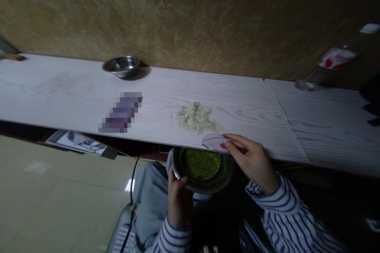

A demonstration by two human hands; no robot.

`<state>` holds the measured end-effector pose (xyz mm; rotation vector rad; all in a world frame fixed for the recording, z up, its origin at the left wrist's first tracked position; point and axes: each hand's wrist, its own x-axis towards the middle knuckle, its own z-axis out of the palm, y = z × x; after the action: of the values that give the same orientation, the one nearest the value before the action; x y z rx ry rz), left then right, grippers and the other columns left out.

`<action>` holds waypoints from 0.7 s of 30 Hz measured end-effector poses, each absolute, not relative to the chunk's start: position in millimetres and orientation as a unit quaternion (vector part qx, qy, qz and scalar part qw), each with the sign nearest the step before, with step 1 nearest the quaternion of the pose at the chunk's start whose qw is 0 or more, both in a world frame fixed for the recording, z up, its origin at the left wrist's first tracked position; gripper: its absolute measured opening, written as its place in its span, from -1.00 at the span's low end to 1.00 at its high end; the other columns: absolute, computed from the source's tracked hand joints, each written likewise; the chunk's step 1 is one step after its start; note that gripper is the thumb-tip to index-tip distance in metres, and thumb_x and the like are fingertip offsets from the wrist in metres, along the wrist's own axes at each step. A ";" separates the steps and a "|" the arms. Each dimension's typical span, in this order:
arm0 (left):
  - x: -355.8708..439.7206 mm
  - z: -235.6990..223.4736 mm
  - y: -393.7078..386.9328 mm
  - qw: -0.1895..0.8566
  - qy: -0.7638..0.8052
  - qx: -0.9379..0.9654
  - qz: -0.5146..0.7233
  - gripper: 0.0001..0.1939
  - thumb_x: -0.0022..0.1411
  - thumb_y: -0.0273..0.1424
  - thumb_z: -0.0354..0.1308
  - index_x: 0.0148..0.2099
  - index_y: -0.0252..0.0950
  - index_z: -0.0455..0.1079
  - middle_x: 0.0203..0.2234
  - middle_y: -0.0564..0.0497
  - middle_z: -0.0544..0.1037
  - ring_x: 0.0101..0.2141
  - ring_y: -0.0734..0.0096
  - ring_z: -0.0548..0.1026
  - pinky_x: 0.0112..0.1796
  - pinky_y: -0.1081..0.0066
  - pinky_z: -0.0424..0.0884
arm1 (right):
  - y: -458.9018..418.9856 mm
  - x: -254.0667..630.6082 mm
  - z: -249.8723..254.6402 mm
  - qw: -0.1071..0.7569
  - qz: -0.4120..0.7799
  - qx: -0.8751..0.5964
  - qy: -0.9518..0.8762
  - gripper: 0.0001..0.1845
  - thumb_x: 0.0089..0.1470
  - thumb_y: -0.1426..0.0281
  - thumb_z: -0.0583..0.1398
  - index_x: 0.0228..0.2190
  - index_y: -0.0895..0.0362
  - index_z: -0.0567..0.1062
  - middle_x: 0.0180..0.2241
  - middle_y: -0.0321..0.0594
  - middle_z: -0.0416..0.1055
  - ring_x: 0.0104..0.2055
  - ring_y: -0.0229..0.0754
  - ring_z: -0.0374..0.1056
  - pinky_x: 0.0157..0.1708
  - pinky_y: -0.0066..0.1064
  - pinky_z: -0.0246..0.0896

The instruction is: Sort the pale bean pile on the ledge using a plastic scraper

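Note:
My left hand (179,199) grips the near rim of a steel bowl (178,170) and holds it just below the table's front edge. Green beans (203,163) fill the bowl. My right hand (252,160) rests at the table edge, fingers pinched on a small pale card (212,141) that lies beside a heap of whitish grains (196,118) flecked with dark bits. The card sits directly above the bowl's far rim.
A second steel bowl (121,65) stands at the back by the wall. A blurred-out flat object (121,112) lies left of the heap. A clear bottle (335,61) with a red and white label lies at the far right. Papers (77,142) sit under the pale wooden table (65,91).

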<state>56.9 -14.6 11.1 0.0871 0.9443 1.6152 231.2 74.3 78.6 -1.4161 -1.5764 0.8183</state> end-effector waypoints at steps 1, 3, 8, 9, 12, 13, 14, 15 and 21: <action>54.8 11.6 -15.0 0.592 0.404 0.037 0.697 -0.50 0.03 -0.39 0.30 0.07 -0.01 0.55 0.05 -0.02 0.60 0.08 0.03 0.50 0.02 0.16 0.45 | 76.4 231.6 78.4 0.421 0.329 -0.564 -0.629 -0.66 0.14 0.20 0.29 -0.14 0.13 0.68 -0.28 -0.05 0.69 -0.27 0.01 0.64 -0.22 -0.20 0.60; 51.3 12.0 -15.6 0.588 0.398 0.038 0.703 -0.52 0.04 -0.40 0.31 0.05 -0.02 0.57 0.00 -0.01 0.62 0.06 0.06 0.50 0.04 0.18 0.43 | 81.4 232.6 78.1 0.421 0.329 -0.564 -0.629 -0.63 0.14 0.20 0.28 -0.12 0.16 0.67 -0.29 -0.03 0.69 -0.25 0.03 0.64 -0.21 -0.18 0.59; 48.7 13.3 -15.8 0.577 0.397 0.044 0.712 -0.51 0.03 -0.42 0.29 0.06 -0.06 0.59 -0.09 -0.01 0.64 0.05 0.05 0.49 0.10 0.16 0.39 | 84.7 224.7 80.5 0.379 0.355 -0.543 -0.660 -0.67 0.16 0.26 0.25 -0.11 0.11 0.68 -0.19 -0.06 0.69 -0.17 0.00 0.64 -0.05 -0.15 0.55; 48.9 13.9 -15.8 0.576 0.398 0.043 0.713 -0.50 0.04 -0.42 0.28 0.07 -0.06 0.58 -0.08 -0.01 0.64 0.05 0.04 0.49 0.08 0.16 0.40 | 83.2 222.1 81.9 0.369 0.364 -0.535 -0.667 -0.68 0.17 0.27 0.25 -0.10 0.10 0.68 -0.18 -0.07 0.68 -0.16 -0.01 0.64 -0.04 -0.15 0.55; 49.4 14.2 -16.9 0.569 0.405 0.038 0.715 -0.46 0.03 -0.44 0.25 0.10 -0.07 0.56 -0.06 -0.03 0.63 0.04 0.03 0.50 0.01 0.17 0.44 | 79.8 218.2 86.5 0.354 0.387 -0.516 -0.677 -0.69 0.17 0.28 0.25 -0.10 0.09 0.68 -0.22 -0.09 0.69 -0.19 -0.03 0.64 -0.05 -0.16 0.56; 49.1 13.7 -17.5 0.566 0.410 0.036 0.714 -0.46 0.02 -0.44 0.25 0.09 -0.08 0.56 -0.06 -0.03 0.63 0.03 0.04 0.50 -0.01 0.19 0.45 | 80.5 219.2 87.4 0.357 0.393 -0.513 -0.674 -0.69 0.16 0.28 0.26 -0.10 0.10 0.68 -0.25 -0.09 0.69 -0.21 -0.03 0.64 -0.08 -0.17 0.57; 48.4 12.8 -18.1 0.565 0.415 0.036 0.713 -0.47 0.00 -0.44 0.25 0.08 -0.09 0.57 -0.06 -0.04 0.63 0.02 0.04 0.50 -0.03 0.19 0.46 | 82.4 221.5 87.8 0.367 0.396 -0.514 -0.667 -0.69 0.15 0.27 0.27 -0.11 0.11 0.68 -0.27 -0.09 0.69 -0.22 -0.03 0.64 -0.11 -0.18 0.58; 47.5 11.8 -18.8 0.563 0.421 0.038 0.710 -0.48 -0.01 -0.44 0.25 0.06 -0.10 0.57 -0.07 -0.03 0.64 0.01 0.06 0.50 -0.05 0.21 0.46 | 85.5 225.1 87.6 0.380 0.396 -0.516 -0.657 -0.68 0.14 0.26 0.28 -0.12 0.12 0.68 -0.28 -0.08 0.69 -0.24 -0.02 0.64 -0.15 -0.19 0.58; 38.6 11.5 -20.7 0.571 0.426 0.043 0.700 -0.47 -0.05 -0.39 0.32 0.06 -0.15 0.57 -0.06 -0.08 0.64 0.05 -0.04 0.49 0.01 0.13 0.44 | 108.9 251.3 83.7 0.443 0.324 -0.551 -0.629 -0.63 0.13 0.20 0.28 -0.13 0.18 0.67 -0.30 -0.04 0.69 -0.31 -0.01 0.63 -0.30 -0.23 0.57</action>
<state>38.6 -20.7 11.5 0.1009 1.0005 1.6422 251.3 108.9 83.7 -1.3659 -1.5599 0.8034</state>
